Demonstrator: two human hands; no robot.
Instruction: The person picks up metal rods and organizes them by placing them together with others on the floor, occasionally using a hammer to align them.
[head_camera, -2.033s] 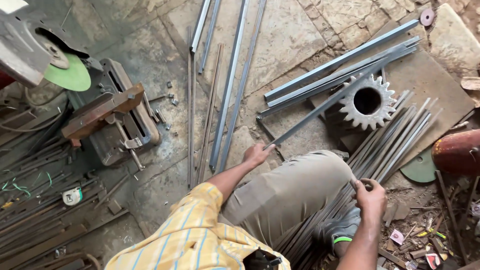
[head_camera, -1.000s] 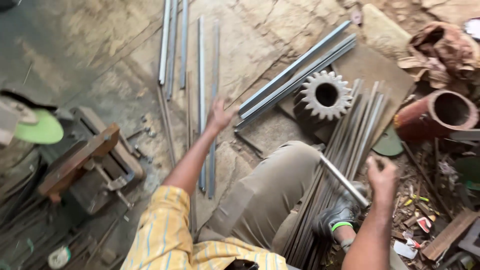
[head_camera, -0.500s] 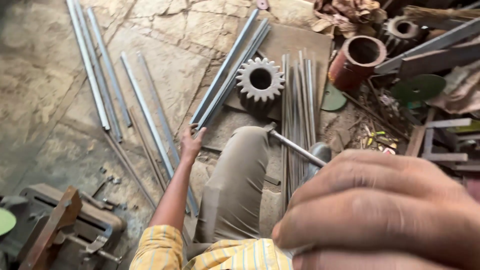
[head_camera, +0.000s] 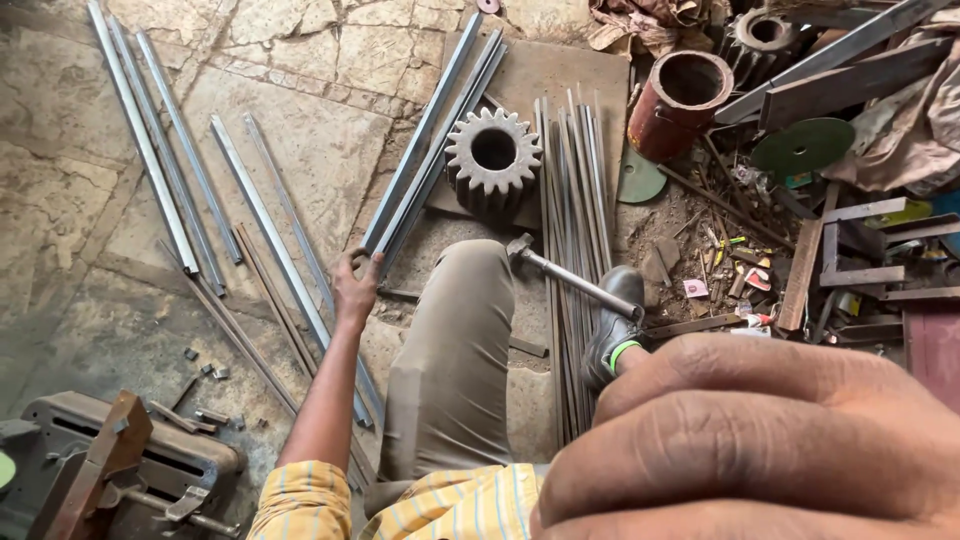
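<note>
Left hand (head_camera: 355, 288) stretched out to the stone floor (head_camera: 290, 130), fingers curled closed around the near end of the long grey steel angle bars (head_camera: 430, 140), whose long axis runs away up and to the right toward the grey toothed steel gear wheel (head_camera: 493, 152). Right hand (head_camera: 760, 440) huge and close to the lens at lower right, fingers folded; cannot tell whether gripping anything, well apart from the bars, so left is the nearer. Steel-handled hammer (head_camera: 575, 278) lying slantwise beside the knee, just off the bundle of thin steel rods (head_camera: 572, 190).
</note>
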